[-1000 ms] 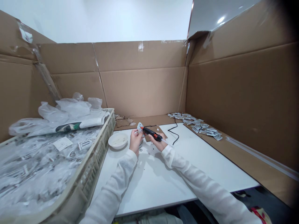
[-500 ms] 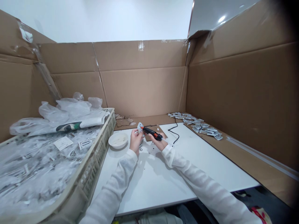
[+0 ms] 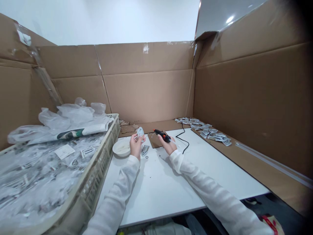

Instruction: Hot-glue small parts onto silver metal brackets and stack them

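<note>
Upright between the fingertips of my left hand [image 3: 136, 146] is a small grey-and-white oval piece [image 3: 140, 132]. My right hand [image 3: 167, 145] is wrapped round a black glue gun with an orange tip [image 3: 162, 135], its nozzle pointing left, apart from the piece. A clear stick juts from the gun's rear. Beneath the gun lies a brown cardboard square [image 3: 154, 141]. A white bowl [image 3: 121, 148] sits beside my left hand. Just right of that hand, another grey piece [image 3: 145, 150] and a small black ring [image 3: 147, 157] lie on the white table [image 3: 156, 195].
A large crate [image 3: 97, 173] full of plastic-wrapped pieces, with bags on top, stands at the left. Several packed pieces [image 3: 212, 133] lie along the right back edge. A black cable [image 3: 187, 142] curves behind my right hand. Cardboard walls [image 3: 146, 94] surround the table.
My left hand has moved left with the oval piece, away from the glue gun's nozzle. The gun has shifted slightly right, and the grey piece on the table is now more visible.
</note>
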The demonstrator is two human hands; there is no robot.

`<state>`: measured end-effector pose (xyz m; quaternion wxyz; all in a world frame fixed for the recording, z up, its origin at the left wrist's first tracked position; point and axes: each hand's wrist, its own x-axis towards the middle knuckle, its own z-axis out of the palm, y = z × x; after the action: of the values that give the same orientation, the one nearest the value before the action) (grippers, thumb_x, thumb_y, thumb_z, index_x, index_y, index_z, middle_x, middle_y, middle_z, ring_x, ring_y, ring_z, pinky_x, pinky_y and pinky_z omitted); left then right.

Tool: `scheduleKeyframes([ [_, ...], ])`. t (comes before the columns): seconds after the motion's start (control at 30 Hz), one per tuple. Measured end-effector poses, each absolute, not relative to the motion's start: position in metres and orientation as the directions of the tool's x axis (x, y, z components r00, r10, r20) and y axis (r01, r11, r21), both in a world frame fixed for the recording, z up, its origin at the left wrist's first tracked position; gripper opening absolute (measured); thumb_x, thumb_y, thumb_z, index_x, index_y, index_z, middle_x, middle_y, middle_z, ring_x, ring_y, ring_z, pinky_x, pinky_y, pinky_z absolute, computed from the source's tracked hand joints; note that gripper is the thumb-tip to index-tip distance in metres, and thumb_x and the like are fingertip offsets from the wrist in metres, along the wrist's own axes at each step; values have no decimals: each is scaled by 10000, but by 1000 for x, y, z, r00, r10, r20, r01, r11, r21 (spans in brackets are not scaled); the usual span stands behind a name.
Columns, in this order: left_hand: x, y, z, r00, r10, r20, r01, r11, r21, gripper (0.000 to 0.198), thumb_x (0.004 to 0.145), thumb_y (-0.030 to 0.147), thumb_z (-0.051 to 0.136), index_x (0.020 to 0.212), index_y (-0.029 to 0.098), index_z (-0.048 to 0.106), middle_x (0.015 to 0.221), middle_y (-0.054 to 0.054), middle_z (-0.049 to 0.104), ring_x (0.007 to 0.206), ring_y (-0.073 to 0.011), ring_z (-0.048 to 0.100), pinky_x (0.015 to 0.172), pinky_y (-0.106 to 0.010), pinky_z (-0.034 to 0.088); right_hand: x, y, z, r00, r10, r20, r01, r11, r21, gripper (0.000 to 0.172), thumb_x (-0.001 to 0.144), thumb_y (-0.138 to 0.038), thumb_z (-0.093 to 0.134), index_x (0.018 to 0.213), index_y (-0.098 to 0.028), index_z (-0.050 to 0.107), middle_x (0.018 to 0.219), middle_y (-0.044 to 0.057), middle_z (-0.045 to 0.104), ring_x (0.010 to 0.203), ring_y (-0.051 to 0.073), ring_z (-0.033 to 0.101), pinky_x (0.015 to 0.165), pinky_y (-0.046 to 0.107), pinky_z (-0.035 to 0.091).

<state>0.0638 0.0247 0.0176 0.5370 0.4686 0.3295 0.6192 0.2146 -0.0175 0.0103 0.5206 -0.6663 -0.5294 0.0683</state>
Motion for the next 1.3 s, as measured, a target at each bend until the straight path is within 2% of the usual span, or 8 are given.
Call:
scheduleKeyframes([
  [0.1,59,30,18,35,951,308,-138,-301,944,240,684,256,596,886,143,532,761,-34,615,582,-107,546,604,-245,444,217,-14,8,491,748,447,555,127,-822,452,736,-595,438,638,-175,573,578,46,572,565,187,526,543,277,380],
  [0.2,57,33,17,14,932,361,-46,-360,932,205,630,223,624,807,129,581,730,-31,610,642,-122,546,628,-234,424,215,-13,7,430,694,578,557,300,-774,412,760,-541,446,745,-156,591,704,61,604,675,189,547,637,282,408],
  [0.3,57,35,16,15,938,346,-96,-343,934,248,593,232,654,802,115,587,738,-46,619,674,-138,556,659,-250,427,212,-15,7,365,674,642,576,378,-725,373,772,-497,455,756,-150,592,745,66,606,710,188,543,677,289,408],
  [0.5,58,31,17,0,971,237,-207,-232,950,330,575,325,679,809,101,618,801,-73,628,732,-154,570,680,-261,432,206,-22,10,361,734,575,559,323,-763,335,759,-460,491,613,-162,543,563,33,556,568,163,504,583,282,387],
  [0.67,60,25,19,95,987,129,-322,-92,942,343,562,317,678,826,108,611,819,-72,615,708,-160,583,639,-270,452,202,-30,12,202,753,626,597,411,-689,334,776,-416,464,538,-185,500,533,26,547,526,143,479,553,275,373],
  [0.8,63,20,22,127,984,123,-316,-78,945,307,558,292,671,804,116,621,814,-68,621,698,-150,584,649,-266,451,201,-31,13,127,774,620,642,413,-646,366,779,-424,436,492,-199,456,482,15,512,479,137,449,518,277,350],
  [1.03,65,16,24,121,986,119,-279,-81,957,298,550,292,676,792,123,636,809,-59,619,691,-140,561,641,-252,439,202,-27,9,165,811,561,609,363,-705,369,761,-437,465,481,-197,465,459,13,512,453,136,452,492,265,335],
  [1.3,65,16,25,125,983,136,-296,-94,951,293,551,294,661,785,122,625,799,-51,603,681,-139,558,616,-245,435,203,-24,7,170,817,552,633,339,-697,380,764,-449,465,479,-197,481,434,9,488,445,136,448,467,249,318],
])
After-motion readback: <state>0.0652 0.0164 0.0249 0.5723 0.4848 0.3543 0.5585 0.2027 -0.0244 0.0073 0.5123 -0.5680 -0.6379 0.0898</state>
